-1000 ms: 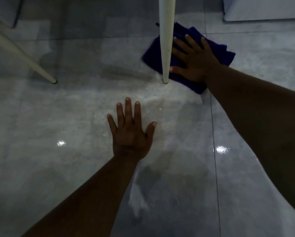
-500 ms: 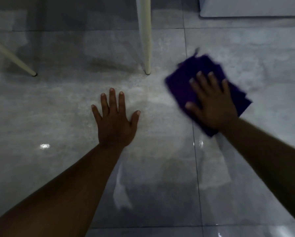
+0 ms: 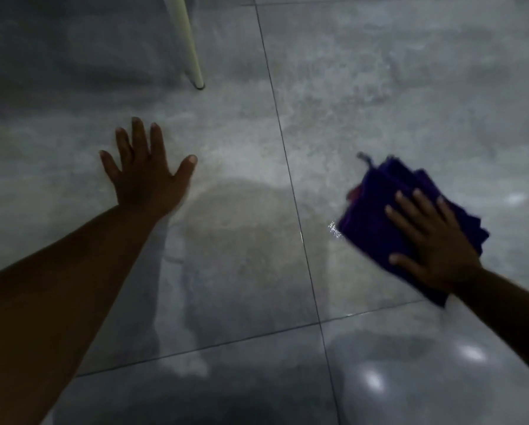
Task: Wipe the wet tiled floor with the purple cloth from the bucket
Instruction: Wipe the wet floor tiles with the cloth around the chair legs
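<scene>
A folded purple cloth (image 3: pixel 376 207) lies on the wet grey tiled floor (image 3: pixel 247 246) at the right. My right hand (image 3: pixel 431 243) presses flat on top of it, fingers spread, covering its near half. My left hand (image 3: pixel 146 173) rests flat on the floor at the left with its fingers apart and nothing in it. A glossy wet patch glints just left of the cloth. The bucket is out of view.
A white furniture leg (image 3: pixel 189 47) stands on the floor at the top, beyond my left hand. Dark grout lines cross the tiles between my hands and below them. Light reflections shine on the tile at the lower right.
My right hand has dragged the cloth from beside the white leg toward me and to the right. My left hand stays planted on the floor.
</scene>
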The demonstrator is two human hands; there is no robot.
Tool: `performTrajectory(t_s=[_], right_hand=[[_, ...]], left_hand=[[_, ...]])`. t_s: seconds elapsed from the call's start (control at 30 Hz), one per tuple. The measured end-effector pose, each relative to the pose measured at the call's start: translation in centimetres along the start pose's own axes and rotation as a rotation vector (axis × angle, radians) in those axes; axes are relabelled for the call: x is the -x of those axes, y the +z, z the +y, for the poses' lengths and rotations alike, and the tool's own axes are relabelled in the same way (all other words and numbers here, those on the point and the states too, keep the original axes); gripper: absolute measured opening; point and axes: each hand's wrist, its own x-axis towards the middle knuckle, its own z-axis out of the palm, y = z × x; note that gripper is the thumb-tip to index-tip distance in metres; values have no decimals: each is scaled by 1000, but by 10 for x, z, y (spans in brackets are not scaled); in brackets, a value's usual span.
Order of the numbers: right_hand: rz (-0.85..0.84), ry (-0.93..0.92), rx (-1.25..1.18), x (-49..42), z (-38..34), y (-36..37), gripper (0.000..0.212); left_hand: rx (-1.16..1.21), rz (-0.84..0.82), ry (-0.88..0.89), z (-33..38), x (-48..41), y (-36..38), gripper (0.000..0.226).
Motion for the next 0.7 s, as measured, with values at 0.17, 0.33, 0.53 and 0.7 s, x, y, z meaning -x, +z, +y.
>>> performTrajectory(t_s=[0.17, 0.33, 0.53, 0.7], right_hand=[[85, 211, -33, -99, -14, -31, 87], [118, -176, 93, -99, -134, -23, 85], [-57, -735, 139, 41, -150, 15, 77], [-94, -400, 206, 41, -38, -4, 85]], left_hand=[[15, -68, 20, -3, 15, -7, 94], [131, 161, 160, 3, 79, 4, 80], [23, 206, 131, -86, 139, 23, 74], [85, 272, 33, -166, 155, 18, 71]])
